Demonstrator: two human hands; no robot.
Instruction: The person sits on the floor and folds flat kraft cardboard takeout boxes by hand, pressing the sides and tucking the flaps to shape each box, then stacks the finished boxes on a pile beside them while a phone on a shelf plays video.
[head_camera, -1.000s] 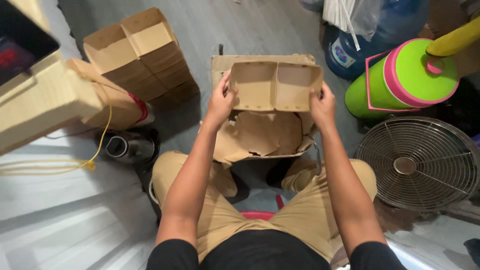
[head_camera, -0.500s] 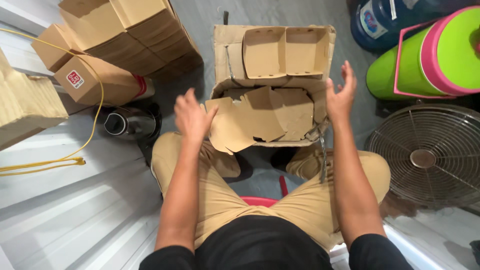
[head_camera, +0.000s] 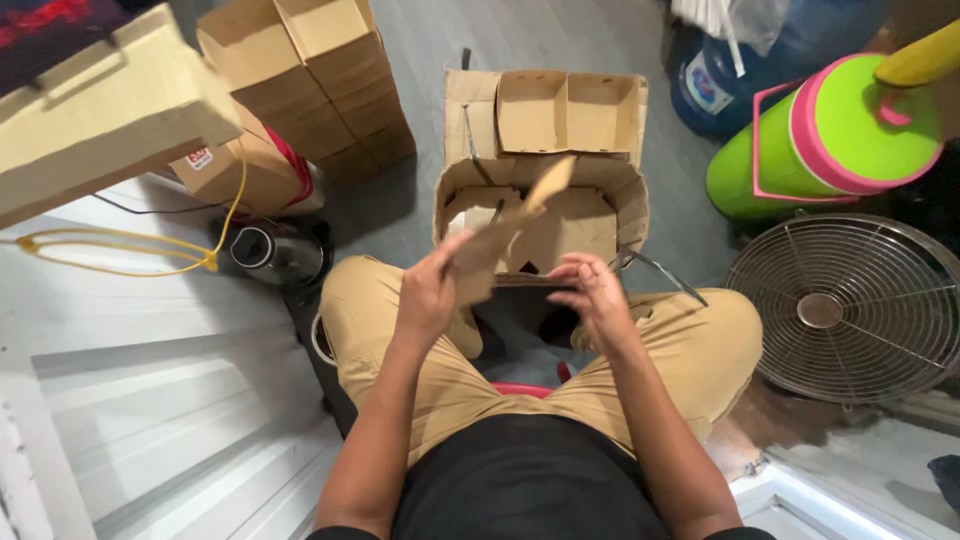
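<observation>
I sit with an open brown carton (head_camera: 625, 200) of flat cardboard blanks between my knees. My left hand (head_camera: 428, 298) grips one flat cardboard blank (head_camera: 505, 235) by its lower end and holds it tilted above the carton. My right hand (head_camera: 597, 290) hovers at the carton's near rim with its fingers curled; it holds nothing that I can see. A folded two-compartment cardboard tray (head_camera: 568, 110) rests on a stack just beyond the carton.
Stacked brown boxes (head_camera: 330, 80) stand at the far left, with a black and steel flask (head_camera: 272, 255) and a yellow cable (head_camera: 130, 242) beside them. A green and pink jug (head_camera: 830, 140), a blue water bottle (head_camera: 715, 85) and a floor fan (head_camera: 850, 310) crowd the right.
Both hands let go of the folded tray, which now lies on the far stack. They came back toward me, and my left hand took a flat blank from the carton.
</observation>
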